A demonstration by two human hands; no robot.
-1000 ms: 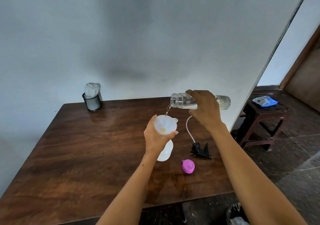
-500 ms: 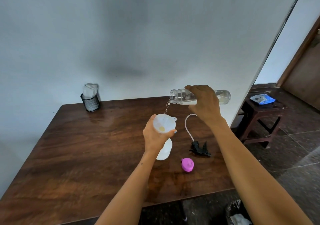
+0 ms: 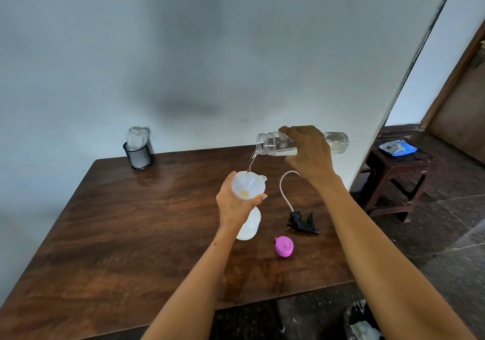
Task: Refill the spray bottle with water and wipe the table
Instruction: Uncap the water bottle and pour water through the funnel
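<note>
A white spray bottle stands on the brown wooden table with a white funnel set in its neck. My left hand grips the funnel and the bottle's top. My right hand holds a clear water bottle tipped almost level above the funnel. A thin stream of water runs from its mouth into the funnel. The black spray head with its white tube lies on the table to the right. A pink cap lies near it.
A black mesh holder with white cloths stands at the table's back left by the wall. To the right is a dark wooden stool with a blue packet on it. A bin with a black bag sits on the floor below.
My right hand has lifted the water bottle a little above the funnel, and the water keeps running. My left hand stays on the funnel.
</note>
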